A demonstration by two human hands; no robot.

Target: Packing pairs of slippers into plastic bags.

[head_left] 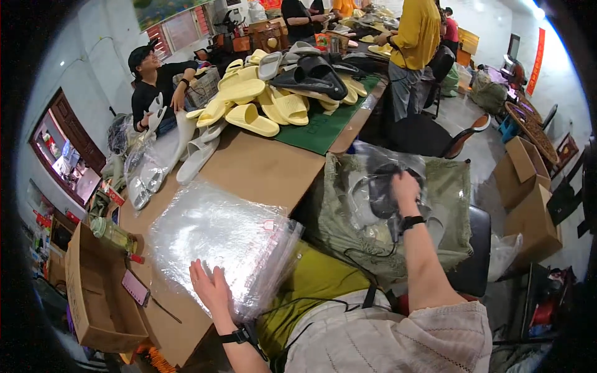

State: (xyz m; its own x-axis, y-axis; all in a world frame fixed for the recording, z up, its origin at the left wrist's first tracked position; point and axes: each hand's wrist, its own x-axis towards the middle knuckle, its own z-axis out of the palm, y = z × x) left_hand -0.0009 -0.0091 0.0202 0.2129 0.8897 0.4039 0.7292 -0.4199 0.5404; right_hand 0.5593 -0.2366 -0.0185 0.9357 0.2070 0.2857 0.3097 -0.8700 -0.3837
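My left hand (211,286) lies with its fingers stretched out on a stack of clear plastic bags (205,224) at the table's near edge. To the right, my right hand (406,188) reaches over an open green woven sack (457,205). Its fingers close on a clear bag with black slippers (380,189) in it, slightly smeared by motion. Pale bagged slippers lie beneath it in the sack. Beyond the bag stack, a large heap of yellow slippers (239,90), with black slippers (311,78) and grey ones among them, covers the far part of the table.
An open cardboard box (99,304), a phone (135,287) and a green-tinted bottle (109,231) stand or lie at the left. A person in black (158,84) sits across the table, handling slippers. A black-seated chair (423,133) stands beyond the sack. Cardboard boxes (528,211) are at right.
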